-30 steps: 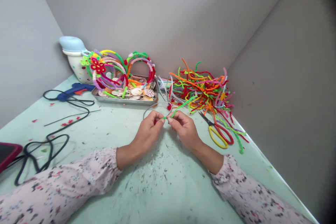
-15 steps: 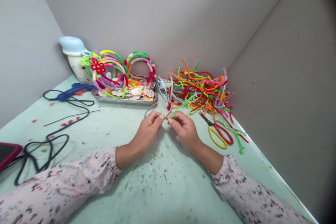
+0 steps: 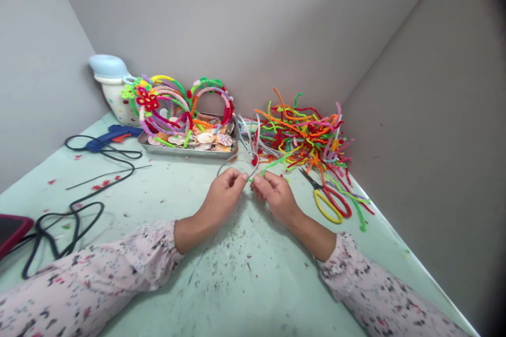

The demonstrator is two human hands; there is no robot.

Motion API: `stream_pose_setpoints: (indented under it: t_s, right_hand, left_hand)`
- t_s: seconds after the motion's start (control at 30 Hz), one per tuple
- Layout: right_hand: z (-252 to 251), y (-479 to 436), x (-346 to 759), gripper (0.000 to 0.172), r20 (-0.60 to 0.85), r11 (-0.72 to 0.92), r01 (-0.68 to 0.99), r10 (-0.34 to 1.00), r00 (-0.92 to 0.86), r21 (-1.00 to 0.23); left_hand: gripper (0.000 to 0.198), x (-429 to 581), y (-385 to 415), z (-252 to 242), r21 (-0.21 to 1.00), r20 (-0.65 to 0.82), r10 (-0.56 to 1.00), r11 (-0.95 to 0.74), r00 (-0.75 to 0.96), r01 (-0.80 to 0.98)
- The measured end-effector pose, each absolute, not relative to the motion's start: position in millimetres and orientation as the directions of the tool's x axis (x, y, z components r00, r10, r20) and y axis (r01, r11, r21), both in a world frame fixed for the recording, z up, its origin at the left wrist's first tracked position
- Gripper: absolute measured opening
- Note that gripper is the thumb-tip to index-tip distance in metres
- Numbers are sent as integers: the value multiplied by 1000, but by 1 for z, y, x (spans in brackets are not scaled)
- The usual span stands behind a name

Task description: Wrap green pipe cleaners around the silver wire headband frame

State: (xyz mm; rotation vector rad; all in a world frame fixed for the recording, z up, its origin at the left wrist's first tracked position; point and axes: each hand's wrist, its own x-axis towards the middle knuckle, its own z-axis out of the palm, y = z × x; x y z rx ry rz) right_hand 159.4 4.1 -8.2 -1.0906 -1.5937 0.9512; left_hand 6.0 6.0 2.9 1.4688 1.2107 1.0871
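Between my fingertips, over the middle of the table, is one end of a thin grey headband, its arc curving away behind my hands. My left hand is closed in a pinch on that end. A green pipe cleaner meets the band there, and my right hand pinches it close beside the left fingertips. The pipe cleaner's free length slants up to the right toward the pile. Fingers cover the spot where the two join, so any wrapping there is mostly hidden.
A metal tray holds shells and pipe-cleaner-wrapped headbands. Right of it lies a pile of coloured pipe cleaners, with scissors in front. At left are a blue glue gun, black cord and a lidded container.
The green pipe cleaner's free length has swung lower and to the right. My right fingers have shifted their pinch slightly, while my left hand stays almost in place.
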Motion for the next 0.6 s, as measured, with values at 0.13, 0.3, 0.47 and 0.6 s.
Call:
stream_pose_setpoints:
  t_s: [0.13,0.3,0.47,0.6]
  right_hand:
    - [-6,3,158,33,276,305,215,949,-153,-928]
    - [-2,3,157,27,306,336,210,938,-162,-918]
    - [-2,3,157,25,336,363,225,930,-148,-904]
    - [-3,3,157,23,344,370,233,928,-145,-899]
  left_hand:
    - [25,7,7,1,977,75,990,-97,121,188]
    - [24,8,7,2,980,73,991,-92,111,177]
    - [24,6,5,2,984,74,989,-93,129,153]
    - [25,5,4,2,983,83,987,-103,134,150]
